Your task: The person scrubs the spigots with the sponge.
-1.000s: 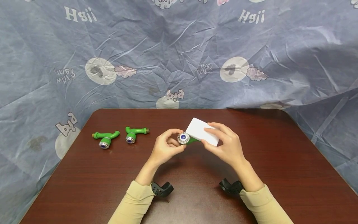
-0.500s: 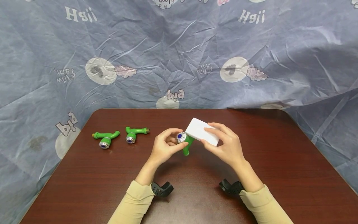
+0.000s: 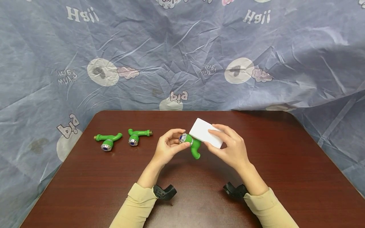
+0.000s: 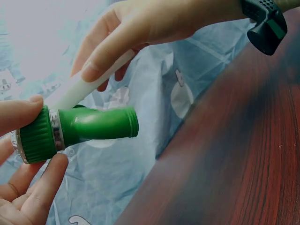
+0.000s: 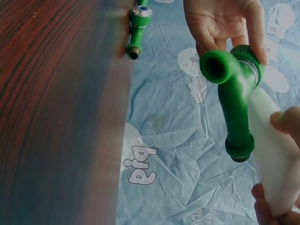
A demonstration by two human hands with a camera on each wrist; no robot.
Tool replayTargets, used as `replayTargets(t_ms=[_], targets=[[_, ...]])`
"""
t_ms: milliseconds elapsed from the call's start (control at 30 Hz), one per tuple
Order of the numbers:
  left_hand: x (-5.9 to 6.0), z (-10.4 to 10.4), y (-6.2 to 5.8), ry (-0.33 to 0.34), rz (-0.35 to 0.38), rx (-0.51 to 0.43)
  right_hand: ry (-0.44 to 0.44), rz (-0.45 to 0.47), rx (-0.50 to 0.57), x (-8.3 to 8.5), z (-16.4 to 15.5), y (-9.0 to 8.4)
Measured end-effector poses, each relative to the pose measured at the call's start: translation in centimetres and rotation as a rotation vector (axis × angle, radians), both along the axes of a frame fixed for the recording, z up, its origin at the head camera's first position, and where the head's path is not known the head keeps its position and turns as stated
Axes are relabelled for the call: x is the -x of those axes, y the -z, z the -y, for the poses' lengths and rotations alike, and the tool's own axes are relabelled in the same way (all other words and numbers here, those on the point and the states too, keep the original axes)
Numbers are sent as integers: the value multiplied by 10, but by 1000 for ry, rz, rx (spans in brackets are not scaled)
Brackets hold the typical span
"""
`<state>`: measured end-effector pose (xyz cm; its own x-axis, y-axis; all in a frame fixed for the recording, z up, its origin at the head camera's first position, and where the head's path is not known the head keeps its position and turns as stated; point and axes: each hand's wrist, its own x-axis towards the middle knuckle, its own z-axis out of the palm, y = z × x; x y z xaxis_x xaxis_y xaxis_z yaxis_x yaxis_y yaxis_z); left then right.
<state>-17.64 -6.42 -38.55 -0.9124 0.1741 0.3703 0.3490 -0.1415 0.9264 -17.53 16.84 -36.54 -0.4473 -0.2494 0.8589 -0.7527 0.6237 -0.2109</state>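
**Green tap held against a white sponge block over a dark desk**

A dark red-brown wood-grain desk (image 3: 114, 190) with rounded corners stands before a crumpled blue-grey cloth backdrop (image 3: 182, 57) printed with white circles, clouds and lettering.

Above the desk's middle, the left hand (image 3: 168, 148) pinches a green plastic tap (image 3: 191, 145) by its knob end, thumb and fingers curled round the green collar and chrome ring. The tap has a bent body, an open spout and a threaded end. The right hand (image 3: 231, 148) grips a white rectangular sponge block (image 3: 206, 133), fingers on top and thumb below, its lower edge touching the tap's body.

Compared with half a second ago, the tap's spout now swings out toward 5 o'clock, and its chrome knob face turns away toward the left palm.

Two more green taps lie at 9 o'clock: the far tap (image 3: 107, 141) and the near tap (image 3: 137, 135), just beside each other.
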Motion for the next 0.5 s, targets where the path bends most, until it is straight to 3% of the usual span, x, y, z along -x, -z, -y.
replayTargets(t_ms=[167,267,400,500], targets=[[0,0,0,17,-14,-13,49,2,108,1,-1,-2],[0,0,0,10,22,-21,16,7,161,1,-2,-2],[0,0,0,3,49,-18,-74,16,123,1,-2,-2],[1,0,0,4,44,-12,-90,18,83,0,-2,-2]])
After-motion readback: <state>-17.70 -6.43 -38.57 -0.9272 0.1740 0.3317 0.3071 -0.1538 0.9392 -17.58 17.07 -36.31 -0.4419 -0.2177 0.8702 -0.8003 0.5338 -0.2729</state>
